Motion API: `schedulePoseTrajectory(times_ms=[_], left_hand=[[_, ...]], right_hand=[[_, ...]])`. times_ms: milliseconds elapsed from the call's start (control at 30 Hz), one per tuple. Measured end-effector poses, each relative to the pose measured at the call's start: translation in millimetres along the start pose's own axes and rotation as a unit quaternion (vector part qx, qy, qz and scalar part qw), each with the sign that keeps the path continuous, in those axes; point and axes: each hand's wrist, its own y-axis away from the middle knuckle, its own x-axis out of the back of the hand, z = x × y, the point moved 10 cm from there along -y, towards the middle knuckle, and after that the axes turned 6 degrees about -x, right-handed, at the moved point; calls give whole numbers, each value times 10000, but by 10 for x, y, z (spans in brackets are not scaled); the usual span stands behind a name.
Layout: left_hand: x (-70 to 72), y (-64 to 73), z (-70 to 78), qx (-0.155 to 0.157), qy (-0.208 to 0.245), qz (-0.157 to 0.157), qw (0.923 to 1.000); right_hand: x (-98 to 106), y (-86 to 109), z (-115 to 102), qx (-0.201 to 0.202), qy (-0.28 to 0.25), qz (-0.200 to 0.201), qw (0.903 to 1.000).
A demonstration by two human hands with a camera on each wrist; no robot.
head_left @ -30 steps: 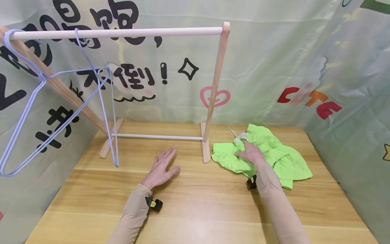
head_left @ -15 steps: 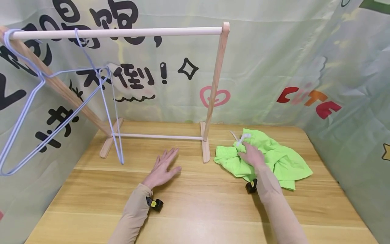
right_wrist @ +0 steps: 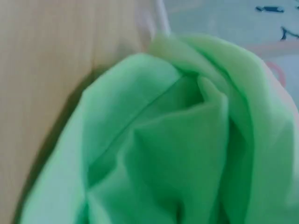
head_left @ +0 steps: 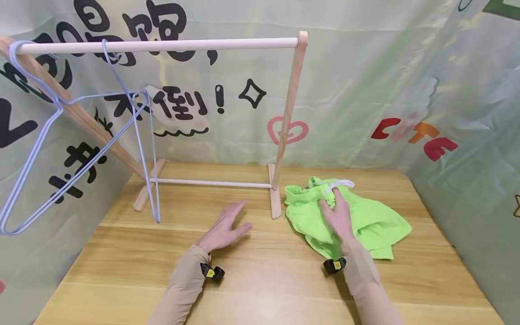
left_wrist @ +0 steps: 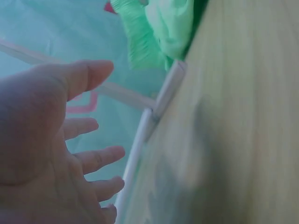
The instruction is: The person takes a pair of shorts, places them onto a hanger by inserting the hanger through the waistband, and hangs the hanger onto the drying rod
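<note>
Bright green shorts (head_left: 375, 223) with a gathered waistband and a white drawstring (head_left: 340, 185) lie bunched on the right of the wooden table. My right hand (head_left: 338, 216) pinches the cloth just below the waistband between thumb and fingers. In the right wrist view folds of the green shorts (right_wrist: 163, 140) fill most of the picture and hide that hand. My left hand (head_left: 225, 230) hovers over the middle of the table, holding nothing. Its fingers are spread and fairly straight in the left wrist view, with the shorts (left_wrist: 170, 28) beyond it.
A wooden rack with a white top rail (head_left: 203, 44) stands at the back left; its right foot (head_left: 275, 203) is close to the shorts. Two lilac hangers (head_left: 34, 153) hang at the rail's left end. A printed cloth backdrop (head_left: 353, 90) surrounds the table (head_left: 260, 289).
My right hand has drawn the held cloth toward me, and the waistband and drawstring have shifted and turned with it. My left hand has moved slightly right.
</note>
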Motion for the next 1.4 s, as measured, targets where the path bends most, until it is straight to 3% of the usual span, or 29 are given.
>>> schedulePoseTrajectory(times_ms=[133,233,367,533,667,767,833,1100,1200,1333,1400], left_hand=[[-26,-69,149,-172,409,-1,9990],[-39,-109,261,-332,734,53,9967],[-67,-143,361,-449,1008,72,9939],[-60,-153,414,-495,1232,153,9910],[39,-161,407,-491,1316,528,9887],[128,-150,361,-342,1349,888,9863],[153,-137,334,-256,1348,965,9858],[108,-118,343,-384,1338,649,9881],[98,-118,357,-519,1257,563,9891],[82,-110,345,-415,1160,387,9916],[89,-102,327,-270,1107,373,9928]], right_hand=[[71,123,-193,405,-635,709,9946],[73,219,-300,624,-1083,938,9877],[-48,304,-430,905,-1544,667,9816],[-305,394,-602,1448,-1231,-45,9818],[-427,437,-661,1756,-1005,-373,9786],[-471,444,-652,1800,-952,-499,9778],[-484,443,-635,1790,-912,-526,9782],[-470,465,-642,2057,-740,-215,9756],[-461,467,-660,2308,-780,-71,9699],[-474,475,-693,2566,-897,-168,9622],[-497,475,-680,2443,-947,-366,9644]])
